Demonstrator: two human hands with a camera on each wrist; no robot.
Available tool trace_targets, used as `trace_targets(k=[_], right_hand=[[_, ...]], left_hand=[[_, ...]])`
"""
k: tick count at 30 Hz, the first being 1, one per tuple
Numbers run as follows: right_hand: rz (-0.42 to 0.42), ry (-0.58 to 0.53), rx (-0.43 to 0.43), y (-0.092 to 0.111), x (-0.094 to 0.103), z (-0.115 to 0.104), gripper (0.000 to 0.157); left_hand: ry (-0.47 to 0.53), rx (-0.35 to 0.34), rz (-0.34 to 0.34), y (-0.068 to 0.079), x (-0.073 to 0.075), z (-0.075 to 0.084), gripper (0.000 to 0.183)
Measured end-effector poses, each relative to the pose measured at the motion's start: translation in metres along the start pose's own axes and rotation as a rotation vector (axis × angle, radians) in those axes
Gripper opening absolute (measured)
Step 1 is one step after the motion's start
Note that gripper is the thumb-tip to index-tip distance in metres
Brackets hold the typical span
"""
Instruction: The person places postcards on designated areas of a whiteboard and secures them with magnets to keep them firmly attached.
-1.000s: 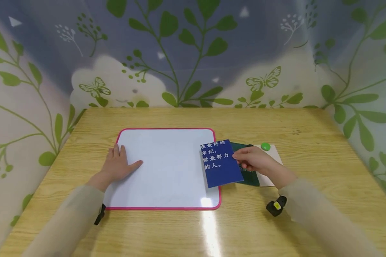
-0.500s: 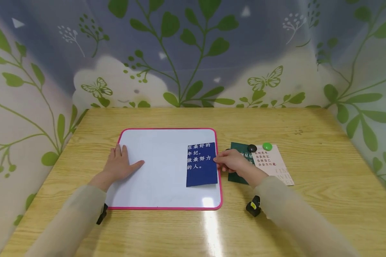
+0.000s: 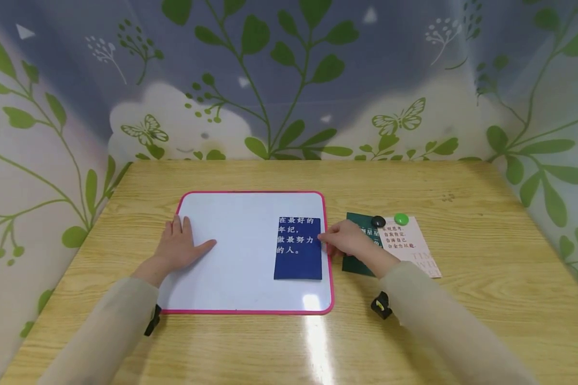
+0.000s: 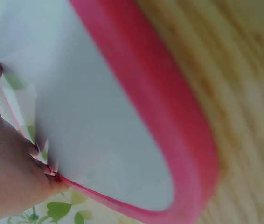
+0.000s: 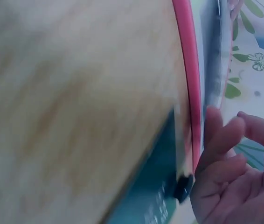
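Observation:
A whiteboard (image 3: 236, 289) with a pink rim lies on the table. My left hand (image 3: 175, 247) rests on its left side, fingers spread and thumb out; the left wrist view shows that hand (image 4: 10, 168) at the board's edge. On the board's right part lies a dark blue card (image 3: 298, 262) with white Chinese writing. My right hand (image 3: 349, 240) pinches the card's right edge with its fingertips. In the right wrist view, the right hand's (image 5: 234, 172) other fingers are curled and the card's hold is hard to make out.
Right of the board, a dark green card (image 3: 358, 263) lies partly under my right hand, beside a pale pink card (image 3: 416, 256). A black round magnet (image 3: 378, 221) and a green one (image 3: 401, 218) sit at their top edges. A leaf-patterned cloth (image 3: 289, 107) stands behind the table.
My right hand has carried the blue card left from above the green card onto the board, where it now lies flatter. The pink card has come into fuller view. The left hand stays put.

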State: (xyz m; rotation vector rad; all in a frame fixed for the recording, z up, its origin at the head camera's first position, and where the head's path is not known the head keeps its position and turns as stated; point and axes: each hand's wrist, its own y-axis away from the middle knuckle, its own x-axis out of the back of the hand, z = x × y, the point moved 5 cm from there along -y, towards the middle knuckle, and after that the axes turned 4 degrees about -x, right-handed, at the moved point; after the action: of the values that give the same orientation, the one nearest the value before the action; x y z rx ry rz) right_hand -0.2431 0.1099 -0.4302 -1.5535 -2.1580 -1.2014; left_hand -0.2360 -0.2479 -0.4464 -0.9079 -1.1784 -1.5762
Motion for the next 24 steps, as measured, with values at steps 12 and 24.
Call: trace_targets(k=[12,24], right_hand=[[0.245,0.266,0.102,0.018,0.049,0.006,0.032],[0.337,0.363,0.128,0.025,0.063,0.019,0.035]], left_hand=[[-0.047,-0.136,0.091,0.002,0.01,0.053,0.089],[-0.102,-0.385,0.067,0.013,-0.016,0.132,0.087]])
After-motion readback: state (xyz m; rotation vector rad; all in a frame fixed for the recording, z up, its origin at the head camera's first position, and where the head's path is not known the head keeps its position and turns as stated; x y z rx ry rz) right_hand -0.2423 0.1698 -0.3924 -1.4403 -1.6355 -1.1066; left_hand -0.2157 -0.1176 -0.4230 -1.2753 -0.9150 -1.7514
